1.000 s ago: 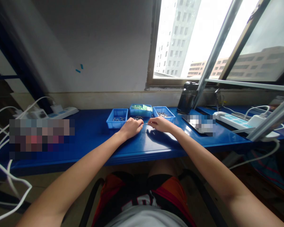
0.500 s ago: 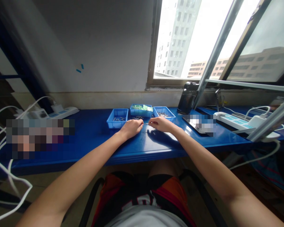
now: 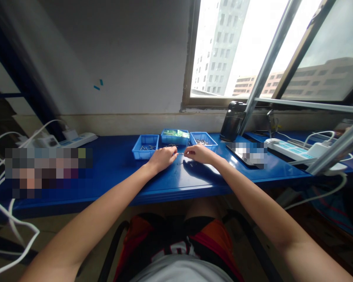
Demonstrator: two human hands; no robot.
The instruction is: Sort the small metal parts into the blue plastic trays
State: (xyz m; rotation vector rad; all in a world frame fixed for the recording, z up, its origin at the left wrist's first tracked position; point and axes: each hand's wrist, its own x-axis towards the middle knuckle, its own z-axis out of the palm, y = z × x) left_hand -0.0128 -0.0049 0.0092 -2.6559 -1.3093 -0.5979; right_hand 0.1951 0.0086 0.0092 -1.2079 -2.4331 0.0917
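Both hands rest mid-surface, fingertips nearly meeting. Left hand [image 3: 162,158] and right hand [image 3: 200,153] each pinch one end of a thin metal pin [image 3: 180,153], which spans the small gap between them just above the blue surface [image 3: 114,168]. Three blue trays sit along the back edge just beyond the hands: left tray [image 3: 146,146] with a few pins, middle tray [image 3: 174,136] with green packets, right tray [image 3: 203,140] with more pins. A white power strip [image 3: 76,139] lies toward the back left corner.
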